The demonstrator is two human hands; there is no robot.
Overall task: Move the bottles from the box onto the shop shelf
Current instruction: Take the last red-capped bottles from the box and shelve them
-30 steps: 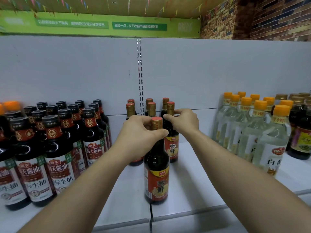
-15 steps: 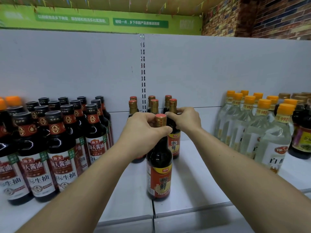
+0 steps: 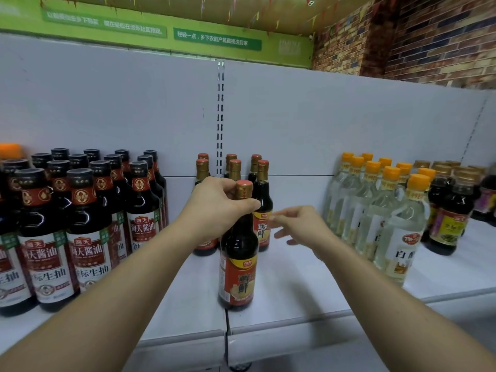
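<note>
Our left hand [image 3: 217, 202] grips the neck of the dark bottle [image 3: 237, 264], which stands upright, cap up, near the shelf's [image 3: 295, 291] front edge, while our right hand [image 3: 300, 226] hovers to its right, fingers loose and empty.

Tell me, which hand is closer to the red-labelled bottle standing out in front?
Left. The left hand grips the front bottle by its neck, just under the cap. The right hand hovers open to the bottle's right, not touching it.
</note>
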